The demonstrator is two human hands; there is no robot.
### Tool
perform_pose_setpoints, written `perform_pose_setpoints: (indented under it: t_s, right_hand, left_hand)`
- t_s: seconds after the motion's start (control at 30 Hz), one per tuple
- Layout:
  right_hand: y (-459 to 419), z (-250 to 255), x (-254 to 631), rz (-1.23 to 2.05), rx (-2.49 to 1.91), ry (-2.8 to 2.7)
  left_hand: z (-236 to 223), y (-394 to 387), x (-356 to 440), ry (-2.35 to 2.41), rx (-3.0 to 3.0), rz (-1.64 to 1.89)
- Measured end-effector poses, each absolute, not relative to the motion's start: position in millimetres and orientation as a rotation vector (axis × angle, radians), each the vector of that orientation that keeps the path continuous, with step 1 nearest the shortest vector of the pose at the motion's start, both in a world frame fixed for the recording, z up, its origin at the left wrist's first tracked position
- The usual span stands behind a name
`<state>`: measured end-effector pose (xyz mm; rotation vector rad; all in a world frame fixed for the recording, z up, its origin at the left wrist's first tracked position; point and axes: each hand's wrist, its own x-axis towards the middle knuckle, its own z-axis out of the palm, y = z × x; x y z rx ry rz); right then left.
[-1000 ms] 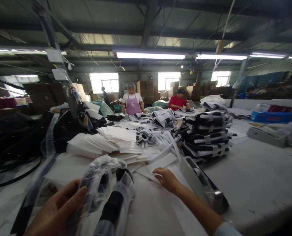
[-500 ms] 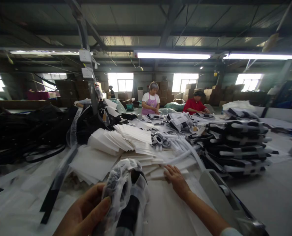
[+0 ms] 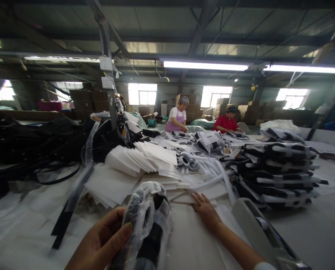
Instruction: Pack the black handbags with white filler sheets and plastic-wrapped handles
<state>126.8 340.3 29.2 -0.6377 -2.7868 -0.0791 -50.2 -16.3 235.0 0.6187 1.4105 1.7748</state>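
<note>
My left hand point(image 3: 107, 240) pinches the clear plastic over a wrapped black bag handle point(image 3: 149, 240), between thumb and fingers. The handle is a bent black tube with translucent wrapping, and its lower end runs out of view. To its right, my right hand point(image 3: 207, 213) lies palm down with fingers spread, its fingertips at the edge of thin white foam sheets point(image 3: 170, 183). Nothing shows in its grasp. A larger fanned stack of white sheets point(image 3: 145, 157) lies just beyond. Close to my right forearm sits a grey tape dispenser point(image 3: 257, 225).
Wrapped black bags point(image 3: 280, 176) are piled at the right. Black bags point(image 3: 43, 142) cover the left, with a plastic-wrapped strap point(image 3: 80, 187) in front. White foam tubes point(image 3: 212, 172) lie mid-table. A metal post point(image 3: 111, 101) rises behind; two co-workers point(image 3: 177, 116) stand across the table.
The view has turned left, so the scene shifts rightward. My right hand's curled fingers have spread out against the sheets. My left hand keeps its hold on the wrapped handle.
</note>
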Motion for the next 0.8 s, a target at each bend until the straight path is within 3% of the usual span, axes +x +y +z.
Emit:
perform_pose_setpoints:
  t_s: [0.4,0.8]
  right_hand:
    - [259.4,60.3,181.6,0.240,-0.654,-2.912]
    - [235.0,47.9,163.7,0.580,-1.395,-2.634]
  left_hand:
    - [242.8,-17.9,-39.5,1.478,0.594,1.799]
    - [245.9,-18.7,-29.3,1.483,0.615,1.783]
